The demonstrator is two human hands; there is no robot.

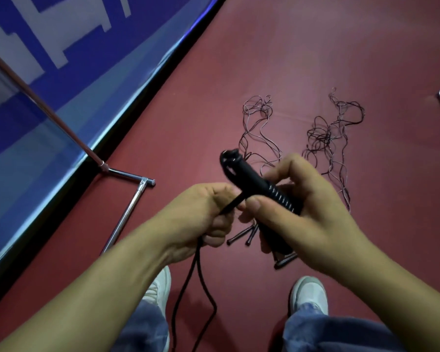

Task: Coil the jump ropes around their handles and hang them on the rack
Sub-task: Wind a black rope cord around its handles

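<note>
Head view. Shows coiling under way: right hand (pixel 313 212) curled round a bundle of black plastic jump-rope handles (pixel 249 177), held above the dark red floor (pixel 315 47), with several turns of black cord already wound on the lower shaft. Left hand (pixel 203 214) fisted round the free black cord (pixel 233 205), drawn taut from the handles, slack trailing down towards the white shoes (pixel 309 293). Judged early in the task: tangled thin dark ropes (pixel 321 138) still uncoiled on the floor, nothing seen hanging on the chrome tube rack (pixel 48 110) at left. Rack top cut off; floor handles partly hidden behind the hands; rope count unclear.
</note>
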